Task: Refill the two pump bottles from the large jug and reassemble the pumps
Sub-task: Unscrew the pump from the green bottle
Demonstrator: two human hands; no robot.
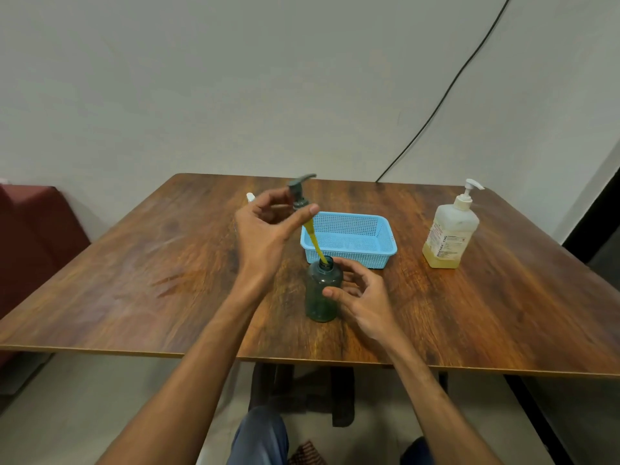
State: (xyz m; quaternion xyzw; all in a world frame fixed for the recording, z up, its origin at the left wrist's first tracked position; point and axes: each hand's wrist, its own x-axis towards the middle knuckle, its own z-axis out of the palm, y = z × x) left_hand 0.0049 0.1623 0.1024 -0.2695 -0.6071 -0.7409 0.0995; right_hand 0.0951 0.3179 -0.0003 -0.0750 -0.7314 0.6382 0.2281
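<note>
Both of your hands are busy on one bottle. Your left hand [268, 226] pinches the dark pump [298, 193] at its collar, thumb and fingers closed on it, well above the tabletop [134, 280]. The pump's tube [315, 241], coated in yellow soap, slants down so that only its tip sits inside the neck of the green bottle [322, 297]. That bottle stands upright near the front edge, just in front of the blue basket [385, 250]. Your right hand [362, 297] curls loosely round it, thumb on the near side and fingers behind.

The bottle looks nearly empty, so this is probably the pump coming out before the refill.

- Bring the pump upright over the neck first, because a slanted tube will scrape soap onto the rim.
- Lift straight up, then pause with the tip just over the opening and let it drip.
- Tighten your right hand a little so the light bottle does not tip or rise with the tube.
- Lay the pump in the basket, not on the wood.

The white pump bottle [451, 229], on the far right, has its pump on and is yet to be done.
</note>
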